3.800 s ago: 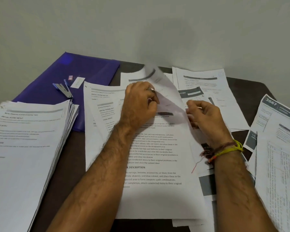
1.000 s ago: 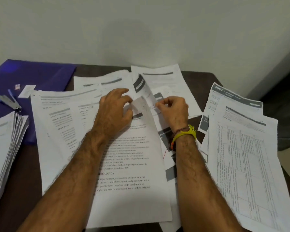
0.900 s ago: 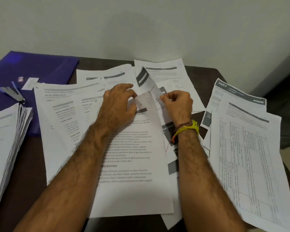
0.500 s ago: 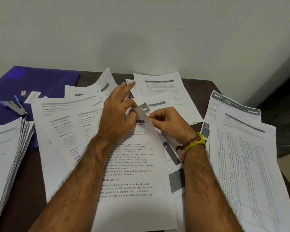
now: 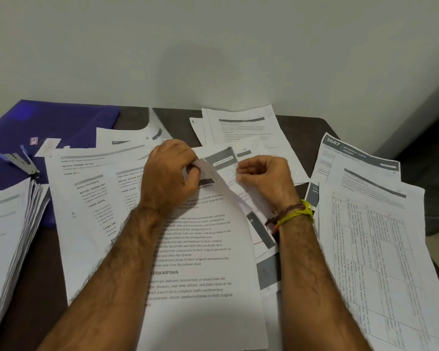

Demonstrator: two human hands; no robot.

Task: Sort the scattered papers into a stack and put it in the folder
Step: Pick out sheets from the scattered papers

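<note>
A printed sheet (image 5: 203,252) lies on top of overlapping papers in the middle of the dark table. My left hand (image 5: 169,174) pinches its upper right corner, which is lifted and curled. My right hand (image 5: 265,177) pinches the papers just right of that corner, fingers curled. A thick stack of sorted papers (image 5: 8,231) sits at the left edge. The purple folder (image 5: 61,122) lies flat at the back left. More loose sheets (image 5: 373,236) spread at the right and at the back (image 5: 243,130).
A stapler (image 5: 20,162) and small paper slips (image 5: 48,144) rest on the folder. The table (image 5: 31,287) backs onto a pale wall. Its right edge drops to a dark floor area. Papers overhang the front right corner.
My left fingers, stretched out half a second ago, have curled down onto the lifted corner. My right hand stays beside it. The view shifted slightly; the sheets lie where they were.
</note>
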